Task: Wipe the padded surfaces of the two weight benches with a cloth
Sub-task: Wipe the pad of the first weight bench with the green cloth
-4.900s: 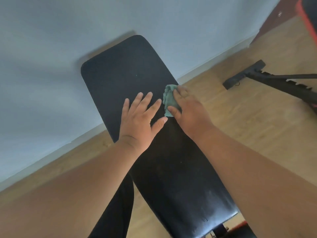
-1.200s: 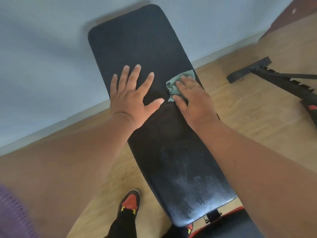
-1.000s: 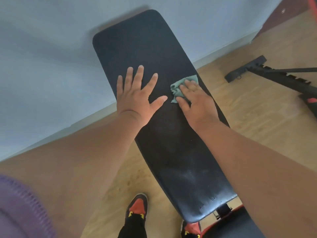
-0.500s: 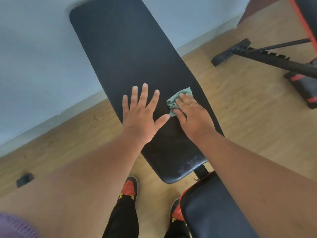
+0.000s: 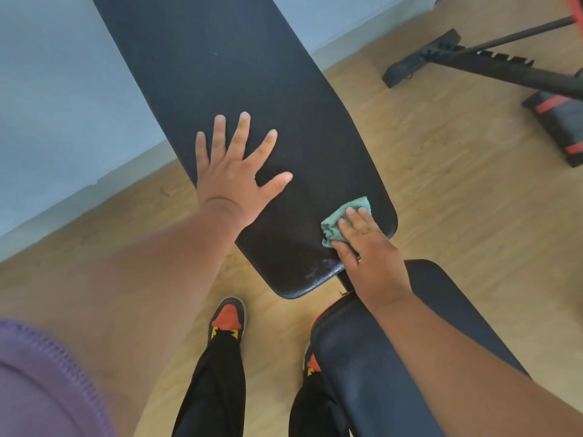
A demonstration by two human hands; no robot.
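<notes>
At the near right corner of the inclined back pad (image 5: 239, 74), the right hand (image 5: 367, 250) is pressing a crumpled green cloth (image 5: 342, 220) flat against the vinyl, fingers together and laid over it, with the cloth protruding to the far left of the fingertips. The left hand (image 5: 235, 171) is resting palm down on the same pad, fingers spread apart and holding nothing, further up and to the left of the cloth.

The pad's long axis is running from the near end, close to the person's feet, away and up to the left, where its far end is cut off by the top edge of the frame. The unwiped length therefore appears to lie up-axis from the right hand, which is the nearer hand to the cloth and to the near edge.

The seat pad (image 5: 372, 357) is sitting just beyond the near edge, under the right forearm; most of its surface is covered by that arm. The hinge between the pads is largely hidden. The second bench (image 5: 504, 69) is lying well apart at far right, only its frame and a corner of padding showing. Pale smears near the pad's near edge are hard to identify as dust, wear or moisture.
</notes>
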